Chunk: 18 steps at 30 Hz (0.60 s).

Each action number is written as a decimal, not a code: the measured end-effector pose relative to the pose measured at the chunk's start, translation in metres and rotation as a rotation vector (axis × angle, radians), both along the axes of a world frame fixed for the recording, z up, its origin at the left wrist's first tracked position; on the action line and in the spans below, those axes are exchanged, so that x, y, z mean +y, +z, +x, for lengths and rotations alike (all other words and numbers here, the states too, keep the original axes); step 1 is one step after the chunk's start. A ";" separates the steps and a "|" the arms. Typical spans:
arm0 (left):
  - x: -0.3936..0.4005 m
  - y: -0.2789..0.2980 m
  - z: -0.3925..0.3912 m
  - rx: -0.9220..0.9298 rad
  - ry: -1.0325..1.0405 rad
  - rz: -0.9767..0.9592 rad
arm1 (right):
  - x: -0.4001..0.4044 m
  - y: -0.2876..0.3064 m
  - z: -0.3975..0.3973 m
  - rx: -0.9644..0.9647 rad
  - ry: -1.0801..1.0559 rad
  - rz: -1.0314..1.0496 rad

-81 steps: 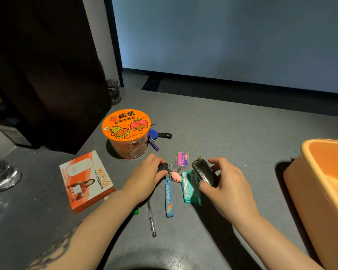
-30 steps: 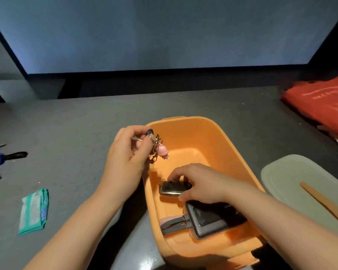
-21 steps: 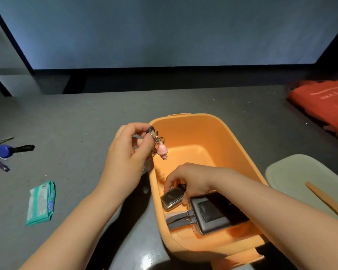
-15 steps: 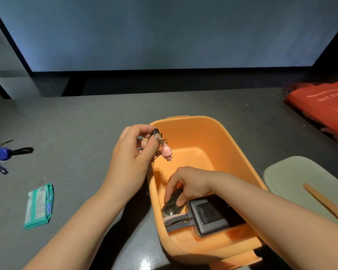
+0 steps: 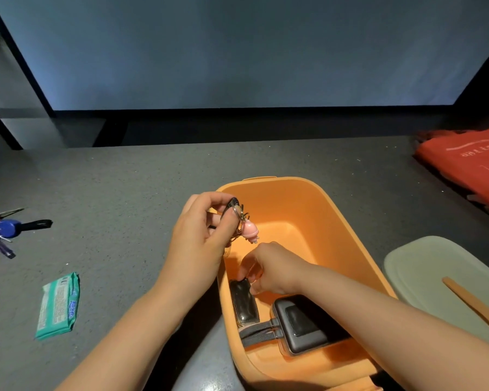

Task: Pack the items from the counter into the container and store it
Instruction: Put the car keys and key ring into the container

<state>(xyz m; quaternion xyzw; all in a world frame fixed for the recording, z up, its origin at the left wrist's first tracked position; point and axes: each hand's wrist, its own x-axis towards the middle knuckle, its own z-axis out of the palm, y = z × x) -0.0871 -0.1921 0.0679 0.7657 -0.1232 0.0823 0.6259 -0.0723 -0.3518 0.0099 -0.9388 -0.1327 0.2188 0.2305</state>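
Grey counter [image 5: 124, 193], blue wall behind. Left hand [image 5: 201, 238] pinches keychain [image 5: 247, 228] at tub [image 5: 308, 198]'s 10 o'clock rim; right hand [image 5: 268, 268] inside, fingertips gripping fob [image 5: 243, 303].

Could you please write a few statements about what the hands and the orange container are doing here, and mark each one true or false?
1. The left hand holds a keychain with a pink charm above the orange container. True.
2. The right hand reaches inside the container, fingers on the car key fob. True.
3. The green tissue packet lies in the container. False: it lies on the counter.
4. The pale lid covers the container. False: it lies beside it.
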 end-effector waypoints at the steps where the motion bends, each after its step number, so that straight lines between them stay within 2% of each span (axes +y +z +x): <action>1: 0.001 0.000 0.000 -0.001 -0.001 0.002 | 0.001 0.000 0.000 0.004 0.014 0.003; 6: 0.003 -0.002 -0.001 -0.018 -0.005 0.031 | -0.004 0.002 -0.001 0.075 0.049 0.034; 9: 0.000 -0.001 0.000 -0.045 -0.016 0.101 | -0.011 0.014 -0.004 0.049 0.030 0.020; 14: -0.016 0.021 0.011 -0.170 -0.140 0.262 | -0.040 0.053 -0.027 -0.075 -0.145 -0.001; 18: -0.040 0.031 0.025 -0.219 -0.330 0.477 | -0.076 0.089 -0.069 -0.354 -0.432 0.182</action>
